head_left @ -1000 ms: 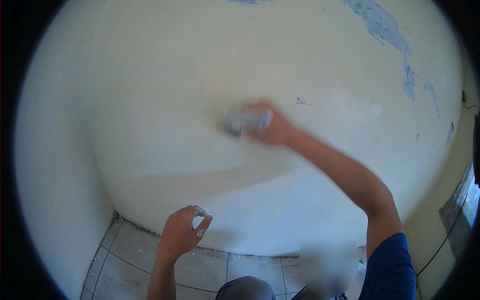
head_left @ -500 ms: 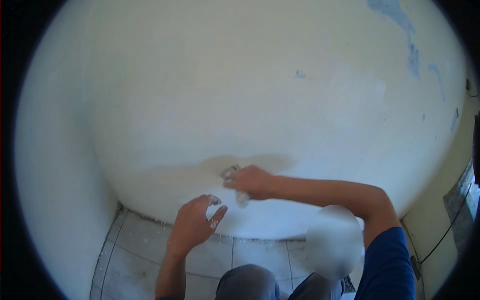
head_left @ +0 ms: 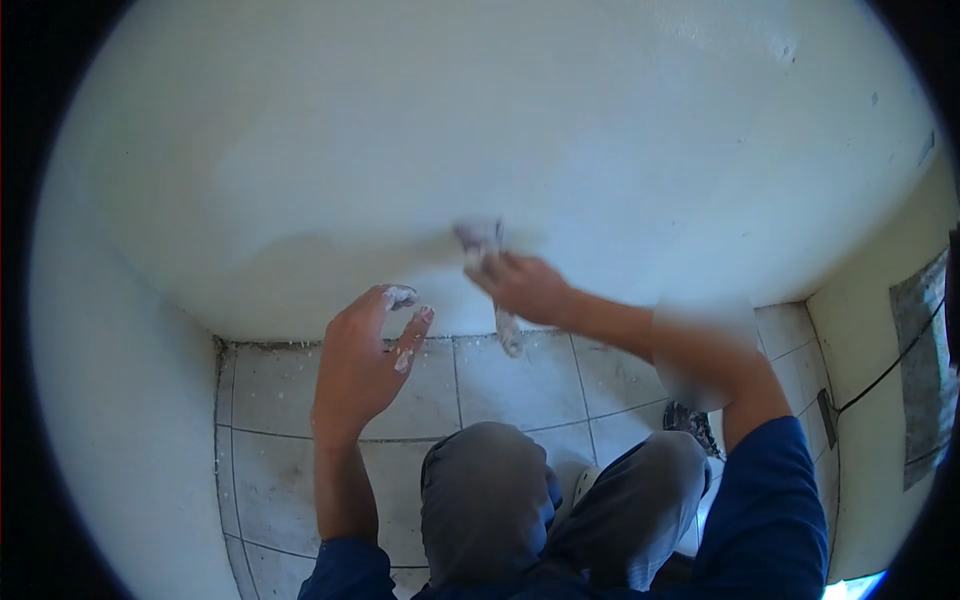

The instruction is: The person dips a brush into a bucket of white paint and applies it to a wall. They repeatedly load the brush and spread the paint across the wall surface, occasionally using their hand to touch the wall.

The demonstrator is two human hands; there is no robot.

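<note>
My right hand (head_left: 525,287) is wrapped round the handle of a scraper (head_left: 480,236), whose blade is blurred and lies at or close to the pale wall (head_left: 350,180). The handle's whitish end (head_left: 509,335) sticks out below my fingers. To the left, my left hand (head_left: 365,350) is raised near the foot of the wall, thumb and fingers apart, with nothing between them. White paste coats its fingertips.
Grey floor tiles (head_left: 405,395) with white crumbs meet the wall. My bent knees (head_left: 485,490) are below. A dark object (head_left: 690,422) stands beside the right knee. At the right, a black cable (head_left: 880,378) runs along the side wall.
The view has tilted down, showing more floor and my knees. The scraper, hidden mostly by my right hand before, now shows above and below it. My left hand stays open.
</note>
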